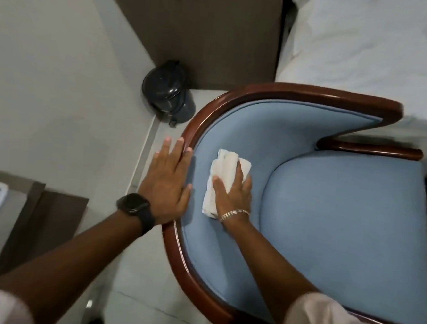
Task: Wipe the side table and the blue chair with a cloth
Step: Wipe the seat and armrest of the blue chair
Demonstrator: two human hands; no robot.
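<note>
The blue chair (334, 221) fills the right half of the view, with light blue padding and a curved dark wooden frame. A folded white cloth (224, 170) lies pressed against the padded inside of the backrest. My right hand (233, 191) lies flat on the cloth, fingers spread over it. My left hand (168, 176), with a black watch on its wrist, rests open and flat on the wooden top rail of the backrest, holding nothing. A dark brown side table (49, 216) shows at the lower left.
A small dark pedal bin (168, 93) stands on the floor behind the chair, against a dark brown wall panel (203, 34). A bed with white sheets (372, 46) lies at the top right, close to the chair's armrest. Pale floor tiles run along the left.
</note>
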